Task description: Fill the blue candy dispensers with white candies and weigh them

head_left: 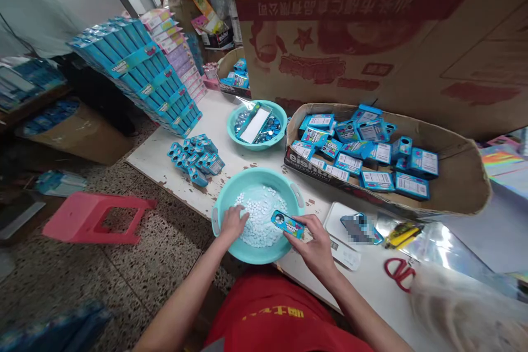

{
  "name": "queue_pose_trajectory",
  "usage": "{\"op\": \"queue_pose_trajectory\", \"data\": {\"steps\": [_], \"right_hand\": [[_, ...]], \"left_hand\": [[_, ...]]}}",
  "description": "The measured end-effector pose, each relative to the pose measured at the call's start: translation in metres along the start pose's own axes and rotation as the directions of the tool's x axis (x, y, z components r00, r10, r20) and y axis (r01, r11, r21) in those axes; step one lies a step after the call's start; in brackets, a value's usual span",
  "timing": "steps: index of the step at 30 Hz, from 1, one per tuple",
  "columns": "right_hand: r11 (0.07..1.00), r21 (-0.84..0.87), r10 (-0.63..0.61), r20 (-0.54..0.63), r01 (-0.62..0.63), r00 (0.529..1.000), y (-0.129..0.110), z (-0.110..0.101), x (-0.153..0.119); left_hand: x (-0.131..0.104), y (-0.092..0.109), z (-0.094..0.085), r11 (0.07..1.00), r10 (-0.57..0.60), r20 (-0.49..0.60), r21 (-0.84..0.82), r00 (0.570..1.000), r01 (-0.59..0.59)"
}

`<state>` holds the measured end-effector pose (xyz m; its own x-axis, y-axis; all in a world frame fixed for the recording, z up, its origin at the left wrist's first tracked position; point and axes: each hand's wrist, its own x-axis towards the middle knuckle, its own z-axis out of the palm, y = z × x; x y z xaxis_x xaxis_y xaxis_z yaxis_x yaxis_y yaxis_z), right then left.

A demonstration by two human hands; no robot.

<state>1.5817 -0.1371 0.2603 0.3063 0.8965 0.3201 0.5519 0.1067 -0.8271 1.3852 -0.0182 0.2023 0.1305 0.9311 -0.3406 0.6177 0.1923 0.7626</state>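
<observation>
Pinching blue carton [289, 225] in right hand [315, 244]; holding left hand [233, 223] half-curled at white tablets [260, 220]; cannot tell its grip.

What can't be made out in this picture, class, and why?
Head view:
Small blue printed cardboard box: partly covered by right hand.
Distant brown cardboard tray: right part hidden behind tall brown carton.
White flat scale: readout too small.
Red cloth garment: cut off by bottom edge.

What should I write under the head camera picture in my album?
Left hand at the white pellets in a turquoise basin, right hand holding a small blue box above them.
</observation>
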Motion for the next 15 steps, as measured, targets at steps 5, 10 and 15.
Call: {"op": "queue_pose_trajectory", "data": {"steps": [5, 10, 15], "right_hand": [[0.999, 0.003, 0.045, -0.077, -0.045, 0.996, 0.016, 0.014, -0.009], [0.996, 0.019, 0.084, -0.116, -0.082, 0.99, 0.017, 0.019, -0.01], [0.996, 0.036, 0.087, -0.116, -0.084, 0.989, 0.015, 0.012, -0.006]], "left_hand": [[-0.017, -0.008, 0.049, 0.853, -0.183, 0.256, 0.521, 0.949, 0.024], [-0.024, -0.004, 0.07, 0.866, -0.119, 0.501, 0.474, 0.857, -0.156], [-0.018, -0.01, 0.06, 0.938, 0.03, 0.626, 0.251, 0.779, -0.238]]}}
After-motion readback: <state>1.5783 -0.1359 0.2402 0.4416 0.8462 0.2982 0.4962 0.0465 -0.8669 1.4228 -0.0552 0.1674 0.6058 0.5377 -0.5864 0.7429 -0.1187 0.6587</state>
